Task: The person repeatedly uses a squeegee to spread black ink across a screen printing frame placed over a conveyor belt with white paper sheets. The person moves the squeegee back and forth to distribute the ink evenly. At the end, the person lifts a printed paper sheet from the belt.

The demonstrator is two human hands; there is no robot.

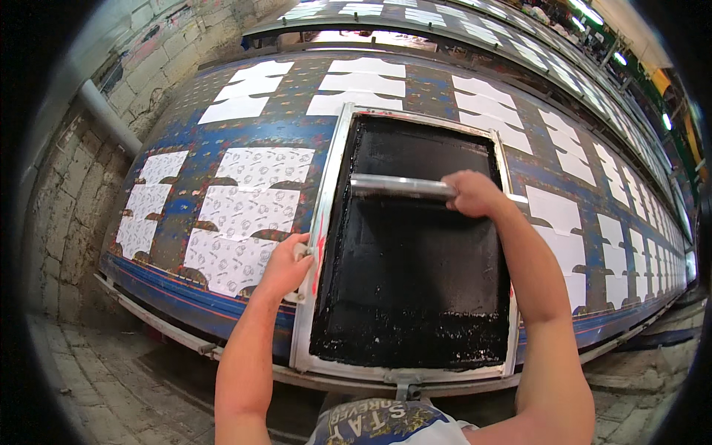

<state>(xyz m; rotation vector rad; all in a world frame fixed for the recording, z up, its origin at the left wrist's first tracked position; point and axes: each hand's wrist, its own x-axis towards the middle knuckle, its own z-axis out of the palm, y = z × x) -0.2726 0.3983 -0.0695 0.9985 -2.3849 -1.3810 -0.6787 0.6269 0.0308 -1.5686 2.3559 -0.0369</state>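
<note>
A screen-printing frame point(321, 211) with a pale metal rim lies on the long printing table in front of me, its mesh point(415, 274) covered in black ink. In my right hand point(475, 193) is a silver squeegee point(397, 185), laid crosswise over the upper half of the mesh. My left hand point(288, 265) is closed round a small handle point(300, 295) on the frame's left side; its fingers are partly hidden. Left of the frame lie white fabric pieces point(248, 208) printed with small dark figures. Plain white pieces point(552, 215) lie to its right.
The printing table point(178, 215) has a stained blue and brown top and a metal rail point(156, 315) along its near edge. More plain white pieces point(363, 78) lie along the far side. Another table point(415, 22) runs behind. A block wall point(159, 55) and a pipe point(107, 115) stand at left.
</note>
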